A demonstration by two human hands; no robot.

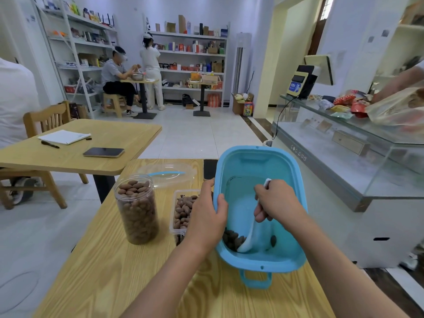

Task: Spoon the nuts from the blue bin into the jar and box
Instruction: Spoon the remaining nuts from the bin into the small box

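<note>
The blue bin (284,166) is tilted toward me on the wooden table (110,269), with a few brown nuts (231,238) gathered at its low near-left corner. My left hand (206,214) grips the bin's left rim. My right hand (275,199) holds a white spoon (249,239) whose bowl lies against the nuts. Left of the bin stands a clear jar (137,208) filled with nuts nearly to its top. Between jar and bin sits a clear box (181,211) of nuts, partly hidden by my left hand.
A clear lid with a blue strip (169,174) lies behind the jar, and a dark phone (210,168) beside the bin. Another table (68,152) with paper, pen and phone stands to the left. A glass counter (344,143) runs along the right. People work at the back.
</note>
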